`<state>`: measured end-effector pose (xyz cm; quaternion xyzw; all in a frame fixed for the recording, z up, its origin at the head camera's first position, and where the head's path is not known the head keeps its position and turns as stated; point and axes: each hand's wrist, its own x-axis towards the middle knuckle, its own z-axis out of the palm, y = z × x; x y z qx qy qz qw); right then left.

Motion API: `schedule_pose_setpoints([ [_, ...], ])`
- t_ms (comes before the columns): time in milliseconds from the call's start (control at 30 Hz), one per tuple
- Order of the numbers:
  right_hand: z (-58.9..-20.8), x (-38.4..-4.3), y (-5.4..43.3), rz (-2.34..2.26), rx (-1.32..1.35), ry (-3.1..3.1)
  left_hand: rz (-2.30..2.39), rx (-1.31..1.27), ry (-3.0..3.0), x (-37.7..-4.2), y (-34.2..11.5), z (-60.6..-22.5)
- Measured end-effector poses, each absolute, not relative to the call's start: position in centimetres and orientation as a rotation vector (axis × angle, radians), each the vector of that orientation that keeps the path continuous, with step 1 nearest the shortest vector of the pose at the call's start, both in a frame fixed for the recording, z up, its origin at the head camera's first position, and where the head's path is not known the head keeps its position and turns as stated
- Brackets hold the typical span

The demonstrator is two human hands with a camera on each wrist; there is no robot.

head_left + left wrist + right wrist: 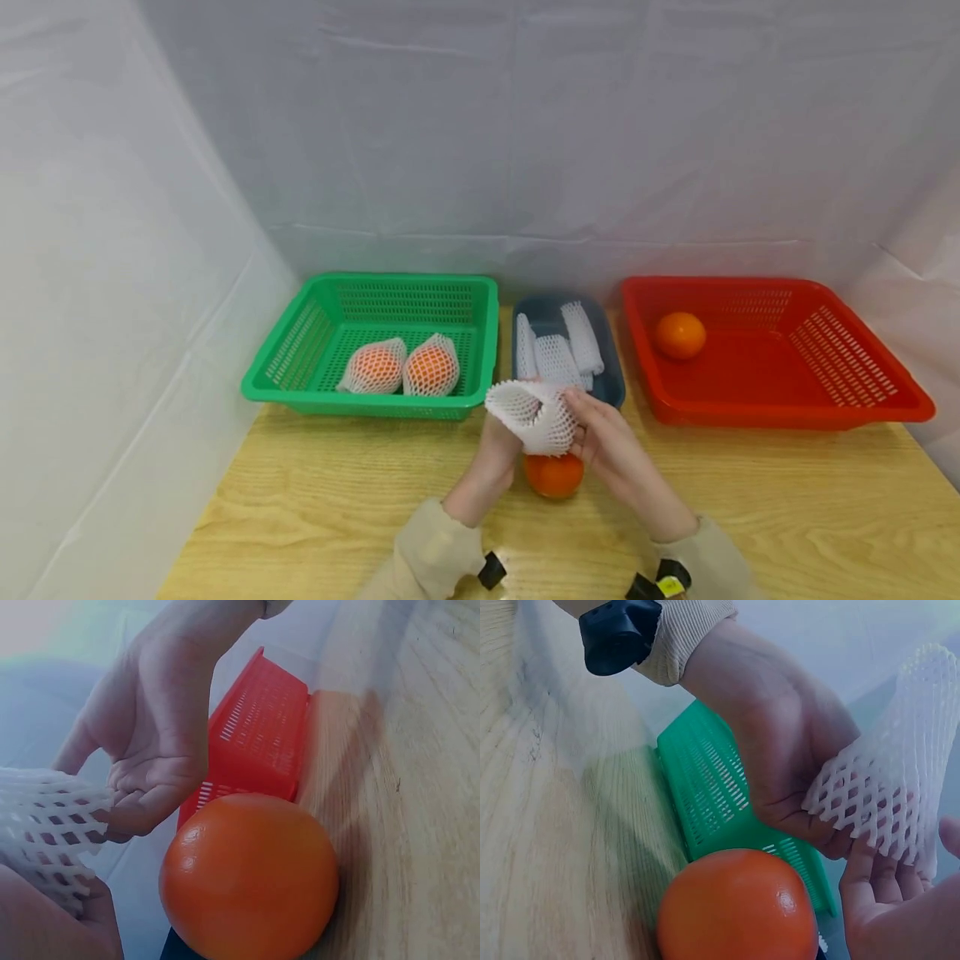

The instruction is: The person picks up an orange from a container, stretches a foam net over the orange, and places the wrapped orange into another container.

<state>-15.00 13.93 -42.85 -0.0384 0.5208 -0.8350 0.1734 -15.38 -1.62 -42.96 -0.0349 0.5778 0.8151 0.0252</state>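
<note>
A white foam fruit net (pixel 551 427) is held up between both hands, its mouth spread wide. My left hand (pixel 493 457) grips it from the left, its fingers mostly hidden behind the mesh in the head view. On the other side my right hand (pixel 611 446) pinches the net's edge between thumb and fingers. In the right wrist view, fingertips of both hands meet the lattice edge of the net (pixel 889 799). Just below the hands, a bare orange (pixel 555 477) sits on the wooden table, partly covered by the net in the head view.
At left stands a green basket (pixel 367 406) with two net-wrapped oranges (pixel 431 368). A dark blue tray (pixel 617 385) behind the hands holds several foam nets (pixel 582 337). The red basket (pixel 780 414) at right contains one bare orange (pixel 680 336). White sheeting encloses the table's back and sides.
</note>
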Motion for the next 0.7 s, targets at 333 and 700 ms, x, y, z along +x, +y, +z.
schedule_pose_setpoints([
  [333,-43.5,-14.4,14.7,-2.404,-0.057,1.418,2.432,-0.073,1.426,-16.1,-2.6,-43.0],
  [700,-43.9,-13.7,15.4,-2.440,-0.032,1.332,2.414,-0.073,1.418,-15.9,-3.4,-43.7],
])
